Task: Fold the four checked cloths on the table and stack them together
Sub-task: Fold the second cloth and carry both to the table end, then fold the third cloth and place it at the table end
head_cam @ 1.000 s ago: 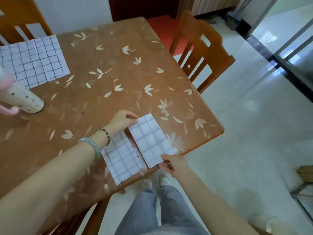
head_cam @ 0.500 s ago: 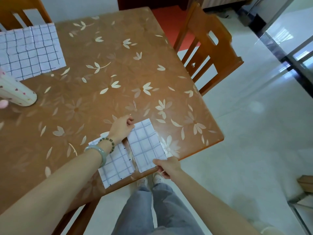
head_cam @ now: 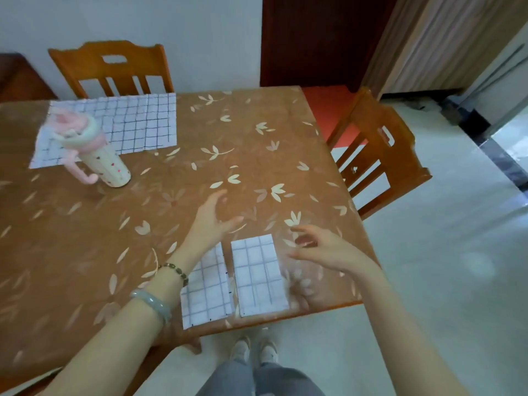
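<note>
Two folded cloths, one on the left (head_cam: 207, 290) and one on the right (head_cam: 258, 277), lie side by side at the near edge of the table (head_cam: 257, 155), close but not stacked. The left hand (head_cam: 213, 221) hovers beyond them, fingers spread, holding nothing; the right hand (head_cam: 323, 250) hangs just beside the right cloth, fingers loosely curled and empty. Unfolded checked cloth (head_cam: 137, 121) lies spread at the far corner; whether it is one piece or two cannot be told. Folding there and stacking appear to remain. A pink bottle (head_cam: 97, 150) stands at its near edge and probably needs shifting. Two chairs, far (head_cam: 111, 67) and right (head_cam: 377, 155), flank the table.
</note>
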{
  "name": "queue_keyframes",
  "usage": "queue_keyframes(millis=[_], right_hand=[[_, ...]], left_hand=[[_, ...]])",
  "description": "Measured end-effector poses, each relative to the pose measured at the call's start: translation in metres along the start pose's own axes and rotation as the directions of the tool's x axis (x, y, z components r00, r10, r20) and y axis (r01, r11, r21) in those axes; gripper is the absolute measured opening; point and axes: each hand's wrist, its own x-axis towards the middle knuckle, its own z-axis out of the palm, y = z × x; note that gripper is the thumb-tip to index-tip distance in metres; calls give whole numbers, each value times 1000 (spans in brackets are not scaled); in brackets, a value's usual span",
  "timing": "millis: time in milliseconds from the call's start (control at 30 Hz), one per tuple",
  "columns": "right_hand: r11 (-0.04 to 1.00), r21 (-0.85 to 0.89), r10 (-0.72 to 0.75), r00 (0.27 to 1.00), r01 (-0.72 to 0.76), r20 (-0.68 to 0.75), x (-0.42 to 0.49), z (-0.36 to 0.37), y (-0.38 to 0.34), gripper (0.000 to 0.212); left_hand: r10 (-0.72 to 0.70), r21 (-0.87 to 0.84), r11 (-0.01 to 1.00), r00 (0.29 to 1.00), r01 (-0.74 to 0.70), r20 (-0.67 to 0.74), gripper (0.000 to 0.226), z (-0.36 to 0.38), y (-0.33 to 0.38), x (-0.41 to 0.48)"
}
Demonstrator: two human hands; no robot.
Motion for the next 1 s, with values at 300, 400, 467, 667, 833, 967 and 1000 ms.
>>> queue_keyframes(millis=[300, 400, 467, 667, 833, 967, 1000], right_hand=[[777, 243, -498, 804, 580, -326, -27, -16, -90, 97], [681, 344, -573, 763, 646, -299, -29, -13, -104, 103], [651, 383, -619, 751, 655, -232, -27, -9, -117, 105], [625, 433, -730, 682, 650, 29, -26, 50, -164, 108], [623, 427, -778, 576, 655, 252, -38, 128, -204, 108], [625, 430, -780, 506, 651, 367, -65, 195, -227, 109], [625, 429, -779, 492, 652, 388, -72, 213, -231, 108]], left_hand=[[232, -255, 897, 876, -360, -422, 108, -84, 108, -94], [231, -246, 891, 848, -381, -476, 111, -97, 115, -121], [215, -219, 904, 832, -368, -511, 114, -104, 113, -136], [93, -142, 959, 741, -247, -665, 119, -133, 88, -207], [-13, -160, 968, 596, -194, -803, 122, -171, 56, -291], [-43, -148, 974, 501, -172, -864, 124, -195, 26, -356], [-55, -154, 974, 481, -167, -875, 125, -201, 18, -373]])
